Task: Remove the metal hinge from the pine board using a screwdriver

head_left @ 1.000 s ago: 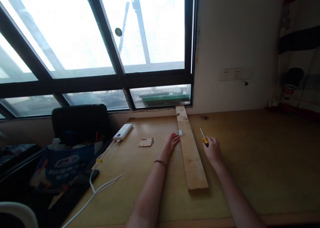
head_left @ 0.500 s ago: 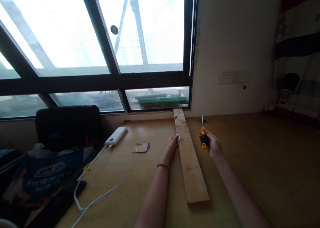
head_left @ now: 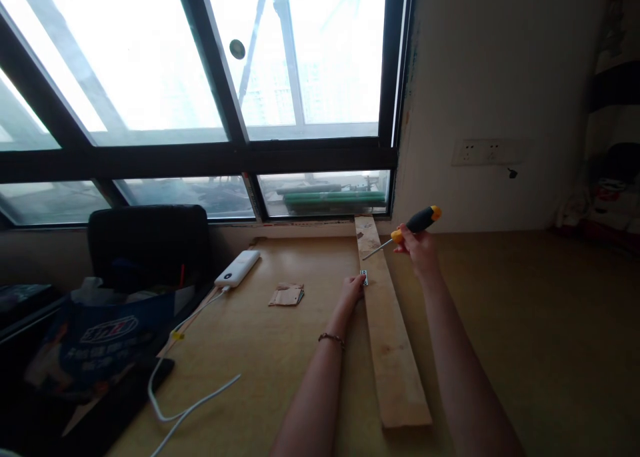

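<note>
A long wooden board (head_left: 393, 343) lies on the table, its far end by the window. At its left edge my left hand (head_left: 352, 291) is closed, fingertips pinching a small silver metal plate with holes (head_left: 365, 275) against the wood. Over the board's right side, my right hand (head_left: 421, 251) grips a yellow-and-black screwdriver (head_left: 421, 220) near the front of its handle. The shaft slants down to the left. Its tip appears just above the metal plate, apart from it in the picture; whether it touches the board I cannot tell.
Left of the board lies a small brown packet (head_left: 287, 295). A white power bank (head_left: 237, 268) with a white cable (head_left: 200, 399) sits near the table's left edge. A black chair (head_left: 150, 243) and a blue bag (head_left: 107, 337) stand beyond that edge. Wall sockets (head_left: 480, 152) are at right.
My right hand has turned the screwdriver from tip-up to tip-down and brought it left over the board. My left hand still holds the metal plate. The view has shifted slightly.
</note>
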Available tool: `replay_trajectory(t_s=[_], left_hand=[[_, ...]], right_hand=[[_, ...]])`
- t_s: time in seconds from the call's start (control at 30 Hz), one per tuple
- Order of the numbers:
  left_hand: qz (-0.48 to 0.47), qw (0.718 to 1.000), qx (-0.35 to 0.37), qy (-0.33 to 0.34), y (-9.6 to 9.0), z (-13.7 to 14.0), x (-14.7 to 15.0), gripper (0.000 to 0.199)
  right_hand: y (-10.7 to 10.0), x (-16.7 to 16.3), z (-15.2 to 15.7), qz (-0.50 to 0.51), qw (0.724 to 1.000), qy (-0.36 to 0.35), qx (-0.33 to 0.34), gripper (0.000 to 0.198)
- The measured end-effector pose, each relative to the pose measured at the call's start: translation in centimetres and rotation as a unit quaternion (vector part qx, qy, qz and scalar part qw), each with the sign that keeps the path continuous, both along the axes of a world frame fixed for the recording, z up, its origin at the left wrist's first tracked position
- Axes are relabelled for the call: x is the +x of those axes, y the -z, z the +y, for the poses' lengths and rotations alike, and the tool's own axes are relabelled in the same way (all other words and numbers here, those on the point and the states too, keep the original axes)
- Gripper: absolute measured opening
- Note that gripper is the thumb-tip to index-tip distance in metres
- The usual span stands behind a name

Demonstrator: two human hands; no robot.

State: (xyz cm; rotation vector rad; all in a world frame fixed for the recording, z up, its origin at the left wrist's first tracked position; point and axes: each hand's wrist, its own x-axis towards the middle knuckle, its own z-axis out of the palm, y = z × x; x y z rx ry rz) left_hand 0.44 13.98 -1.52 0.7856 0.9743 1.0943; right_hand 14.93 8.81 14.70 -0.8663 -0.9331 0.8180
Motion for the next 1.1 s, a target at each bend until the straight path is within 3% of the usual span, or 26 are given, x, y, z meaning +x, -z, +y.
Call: replay_trajectory(t_s=[0.3,0.57,1.1], left_hand=[[0.012,1.000,0.016,0.023,0.1,0.3,0.1,0.014],[0.016,1.000,0.005,0.025,-0.2,0.2,0.2,0.011],[0.007,1.000,0.005,0.027,-0.5,0.0,0.3,0.012]], right_hand=[[1.4,-0.9,1.5,-0.241,0.965,0.087,-0.055,0.046],[2.7,-0.9,2.3,-0.293,0.950,0.087,-0.064,0.048],[2.4,-1.7,1.8,-0.379,0.916,0.125,-0.039,0.037]])
